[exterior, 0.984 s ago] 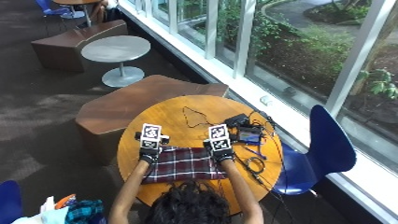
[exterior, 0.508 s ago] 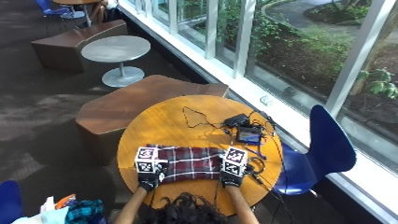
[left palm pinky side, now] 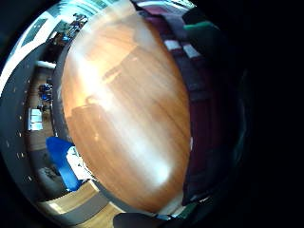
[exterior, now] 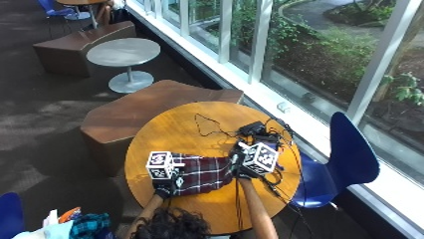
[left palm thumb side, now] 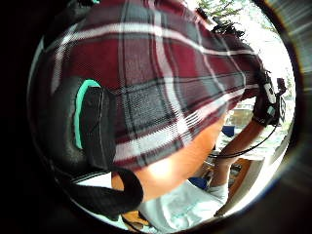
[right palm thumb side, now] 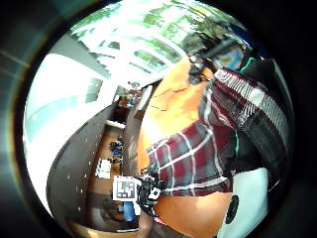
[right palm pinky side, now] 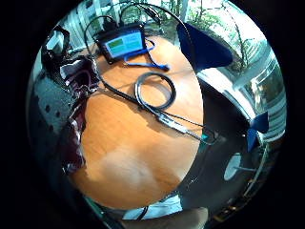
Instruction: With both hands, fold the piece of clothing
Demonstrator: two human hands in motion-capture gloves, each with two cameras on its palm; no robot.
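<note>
Plaid garment point(exterior: 202, 174) lies flat, near-centre on the counter point(exterior: 192, 124). Left hand point(exterior: 163, 187) and right hand point(exterior: 242, 169) pinch its ends — uneven pull skews the fold; right edge could snag the cables point(exterior: 275, 184).

Overhead cam behind head, palm cams close

The person has dark curly hair point(exterior: 173, 226), 2 black gloves with teal trim point(left palm thumb side: 80, 119), and bare forearms.
</note>
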